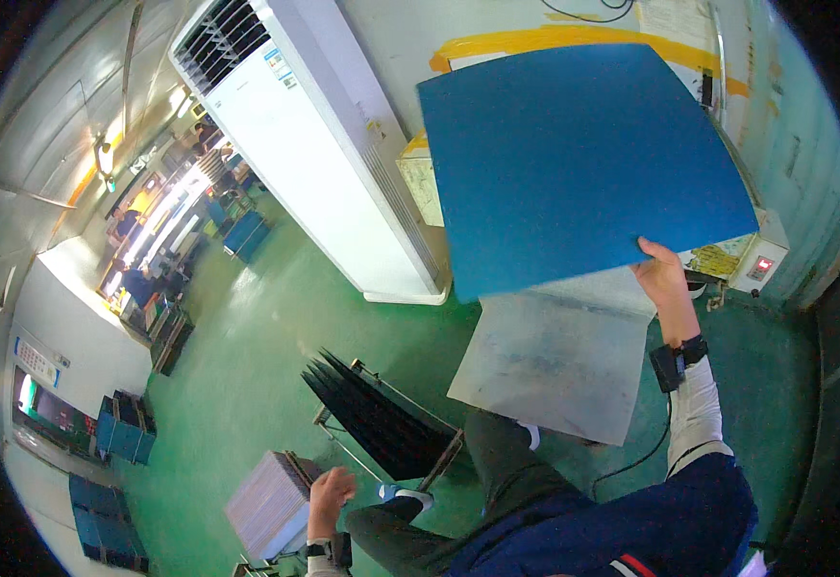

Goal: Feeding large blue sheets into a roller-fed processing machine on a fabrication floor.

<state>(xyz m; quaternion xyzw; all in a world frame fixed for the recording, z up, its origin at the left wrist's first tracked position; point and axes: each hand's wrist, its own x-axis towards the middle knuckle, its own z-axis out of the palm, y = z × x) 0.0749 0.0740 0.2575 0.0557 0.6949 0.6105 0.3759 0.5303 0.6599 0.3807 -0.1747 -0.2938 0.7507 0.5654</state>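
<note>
Pinching near edge of large blue panel (574,163) with right hand (662,277), thumb on top; panel right of white floor-standing air conditioner (305,163). Left hand (332,492) curled by pale stack (264,505), near black sheets (382,423); can't tell if fully closed.

**Dressed in navy and dark grey**

The person wears a navy top (670,524) with red and white stripes (636,565) near the lower edge. A close-fitting whitish sleeve (696,409) covers the right forearm. Above the bare right hand (663,274), a black strap (695,348) carries a small black box (668,367), with a thin black cable (631,470) trailing below. The bare left hand (332,490) has a similar black wrist box (341,550). The trousers (506,466) are dark grey; one visible shoe (412,495) shows blue and white.
</note>
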